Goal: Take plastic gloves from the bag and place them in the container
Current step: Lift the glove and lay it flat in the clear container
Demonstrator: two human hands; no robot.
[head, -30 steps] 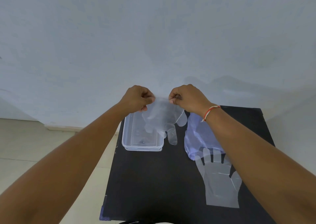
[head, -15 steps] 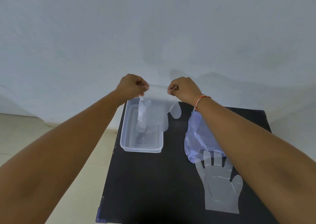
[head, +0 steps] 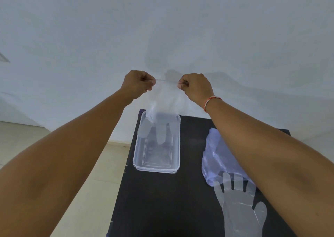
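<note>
A clear plastic glove (head: 162, 113) hangs fingers-down, stretched by its cuff between my left hand (head: 138, 83) and my right hand (head: 196, 87), both pinched on it. Its fingertips dangle over the far end of the clear rectangular container (head: 176, 146), which stands on the black table. Right of the container lies the crumpled pale-blue plastic bag (head: 216, 159), partly hidden by my right forearm. A second clear glove (head: 240, 209) lies flat on the table in front of the bag, fingers pointing away from me.
The black table (head: 162, 200) is small; its left edge drops to a beige floor (head: 86, 173) and its far edge meets a white wall (head: 162, 28). My forearms reach in from both lower corners.
Both hands have lifted the glove higher and moved it left, from over the table beside the container to over the container's far end. The cuff is pulled wider.
</note>
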